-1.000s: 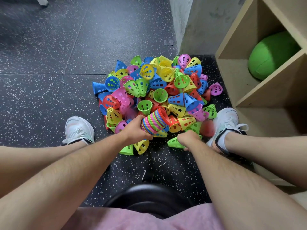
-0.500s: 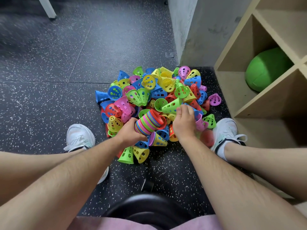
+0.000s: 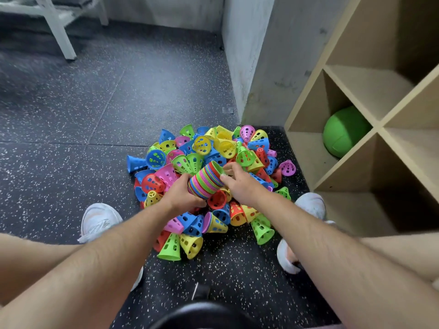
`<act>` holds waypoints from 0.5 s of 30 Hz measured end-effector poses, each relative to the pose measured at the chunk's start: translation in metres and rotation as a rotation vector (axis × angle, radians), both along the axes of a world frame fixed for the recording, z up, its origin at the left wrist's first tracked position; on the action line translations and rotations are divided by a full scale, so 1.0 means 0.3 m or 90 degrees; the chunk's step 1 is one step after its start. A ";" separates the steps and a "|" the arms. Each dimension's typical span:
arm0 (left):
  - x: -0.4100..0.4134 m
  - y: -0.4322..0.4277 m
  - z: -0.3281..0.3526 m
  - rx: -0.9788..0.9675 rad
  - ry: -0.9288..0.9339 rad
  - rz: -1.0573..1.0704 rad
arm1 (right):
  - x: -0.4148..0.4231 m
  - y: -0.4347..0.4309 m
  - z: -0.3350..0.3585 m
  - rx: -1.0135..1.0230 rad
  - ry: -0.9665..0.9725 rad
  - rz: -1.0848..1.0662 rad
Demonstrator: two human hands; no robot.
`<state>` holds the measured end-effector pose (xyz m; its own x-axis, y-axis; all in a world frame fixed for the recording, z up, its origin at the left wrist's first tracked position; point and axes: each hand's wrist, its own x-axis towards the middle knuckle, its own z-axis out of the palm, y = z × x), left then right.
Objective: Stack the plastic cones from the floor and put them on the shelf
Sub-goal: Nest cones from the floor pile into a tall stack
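Observation:
A heap of perforated plastic cones (image 3: 228, 148) in green, yellow, blue, pink and red lies on the dark speckled floor between my feet. My left hand (image 3: 183, 198) grips a tilted stack of nested cones (image 3: 205, 182) from below, above the middle of the heap. A green cone (image 3: 218, 167) sits at the stack's upper end. My right hand (image 3: 240, 186) is at that end, thumb and fingers pinching the green cone's rim. The wooden cube shelf (image 3: 377, 129) stands to the right.
A green ball (image 3: 344, 131) fills one lower shelf cell; the cells around it show bare wood. A grey concrete pillar (image 3: 251, 55) rises behind the heap. White bench legs (image 3: 59, 32) stand far left. My white shoes (image 3: 99, 219) flank the heap, with a black stool (image 3: 199, 314) under me.
My right hand lifted a green cone from the heap's near edge and brought it onto the stack's upper end. The stack rose slightly and the view tilted upward.

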<state>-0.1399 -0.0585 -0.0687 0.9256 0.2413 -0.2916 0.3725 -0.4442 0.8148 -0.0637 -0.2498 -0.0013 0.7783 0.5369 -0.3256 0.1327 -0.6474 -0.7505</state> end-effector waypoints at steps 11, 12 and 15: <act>0.110 0.079 0.205 -0.016 -0.051 -0.008 | 0.195 0.121 0.262 -0.098 -0.104 0.147; 0.127 0.111 0.235 0.010 -0.036 -0.026 | 0.209 0.132 0.282 -0.103 -0.124 0.161; 0.169 0.217 0.318 0.094 0.008 -0.092 | 0.269 0.182 0.339 -0.117 -0.138 0.218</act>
<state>-0.0893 0.0065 0.0267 0.9499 0.1478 -0.2753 0.3069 -0.6078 0.7324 0.0170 -0.1953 0.1005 0.6265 0.7237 -0.2893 0.5041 -0.6593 -0.5579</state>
